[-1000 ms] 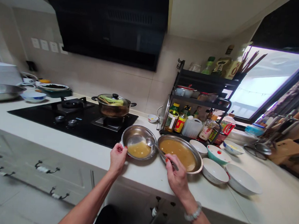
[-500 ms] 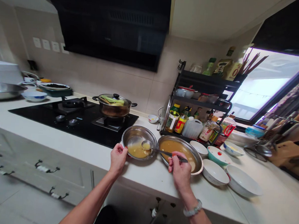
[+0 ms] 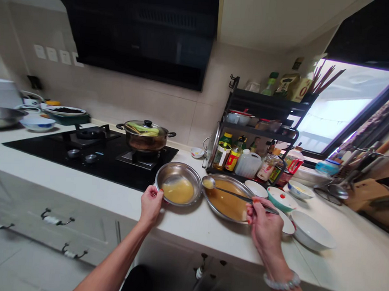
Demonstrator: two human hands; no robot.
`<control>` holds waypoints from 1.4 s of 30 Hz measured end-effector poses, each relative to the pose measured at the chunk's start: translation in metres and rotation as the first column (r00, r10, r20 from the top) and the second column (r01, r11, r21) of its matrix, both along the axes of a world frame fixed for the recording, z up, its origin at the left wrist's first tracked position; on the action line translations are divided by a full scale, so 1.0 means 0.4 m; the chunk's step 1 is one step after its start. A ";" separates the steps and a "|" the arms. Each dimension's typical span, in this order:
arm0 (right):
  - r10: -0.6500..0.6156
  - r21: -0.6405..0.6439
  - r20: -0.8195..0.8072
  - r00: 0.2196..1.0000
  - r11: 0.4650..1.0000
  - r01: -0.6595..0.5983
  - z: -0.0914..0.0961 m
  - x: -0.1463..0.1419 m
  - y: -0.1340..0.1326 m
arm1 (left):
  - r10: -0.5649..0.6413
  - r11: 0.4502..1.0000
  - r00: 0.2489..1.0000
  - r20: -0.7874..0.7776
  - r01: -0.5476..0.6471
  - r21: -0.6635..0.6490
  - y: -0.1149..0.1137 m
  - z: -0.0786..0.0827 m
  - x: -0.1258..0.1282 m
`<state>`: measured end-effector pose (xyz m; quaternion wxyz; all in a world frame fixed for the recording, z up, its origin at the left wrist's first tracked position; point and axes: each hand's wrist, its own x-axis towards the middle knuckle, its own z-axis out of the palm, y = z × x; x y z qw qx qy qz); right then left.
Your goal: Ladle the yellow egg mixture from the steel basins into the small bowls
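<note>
Fingers left (image 3: 159,195): pinching bowl (image 3: 170,175) rim | fingers right (image 3: 259,205): gripping ladle (image 3: 231,193) handle

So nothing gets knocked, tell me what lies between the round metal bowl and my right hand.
The oval metal dish of brown liquid, with a spoon held over it, as the head view shows.

A single large round character, either "0" or "O", is showing on a pale package (image 3: 299,91) high beyond the right hand (image 3: 266,224). Small lettering on the gas hob (image 3: 114,170) beyond the left hand (image 3: 150,205) and bottle labels (image 3: 233,159) between and beyond both are blurring illegibly.
</note>
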<state>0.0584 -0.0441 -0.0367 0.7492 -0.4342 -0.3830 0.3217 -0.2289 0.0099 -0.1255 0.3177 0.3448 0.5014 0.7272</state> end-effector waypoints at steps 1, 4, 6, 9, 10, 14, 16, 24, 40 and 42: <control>-0.029 0.010 0.035 0.999 1.000 0.028 -0.001 0.019 -0.003 | 0.003 1.000 1.000 -0.004 -0.003 0.002 -0.001 0.000 0.000; -0.107 0.024 0.231 0.967 0.994 0.104 -0.012 0.068 -0.016 | 0.010 1.000 1.000 -0.006 -0.010 0.003 -0.001 0.000 0.000; -0.145 0.060 0.408 0.901 0.989 0.132 -0.025 0.093 -0.028 | 0.009 1.000 1.000 -0.005 -0.009 0.002 -0.001 -0.002 0.000; -0.209 0.203 0.659 0.723 0.974 0.096 -0.044 0.120 -0.044 | 0.011 1.000 1.000 -0.009 -0.011 0.003 0.000 -0.004 0.000; -0.242 0.268 0.725 0.645 0.962 0.060 -0.049 0.126 -0.049 | 0.012 1.000 1.000 -0.011 -0.012 0.003 0.000 -0.004 0.000; -0.370 0.455 0.830 0.418 0.882 -0.122 -0.060 0.121 -0.058 | -0.004 1.000 1.000 0.004 0.004 0.004 -0.003 0.001 0.002; -0.362 0.462 0.814 0.455 0.878 -0.127 -0.063 0.097 -0.059 | -0.007 1.000 1.000 0.009 0.007 0.003 -0.004 0.004 0.003; -0.076 0.297 0.724 0.685 0.931 -0.210 -0.088 -0.075 -0.033 | 0.011 0.999 1.000 -0.023 -0.010 0.031 -0.003 0.000 0.001; 0.176 -0.044 0.225 0.958 0.984 -0.171 -0.106 -0.148 0.034 | 0.020 1.000 1.000 -0.014 -0.020 0.005 -0.004 0.002 0.004; 0.178 -0.056 0.110 0.978 0.983 -0.173 -0.093 -0.146 0.036 | 0.018 1.000 1.000 -0.011 -0.018 0.008 -0.005 0.005 0.004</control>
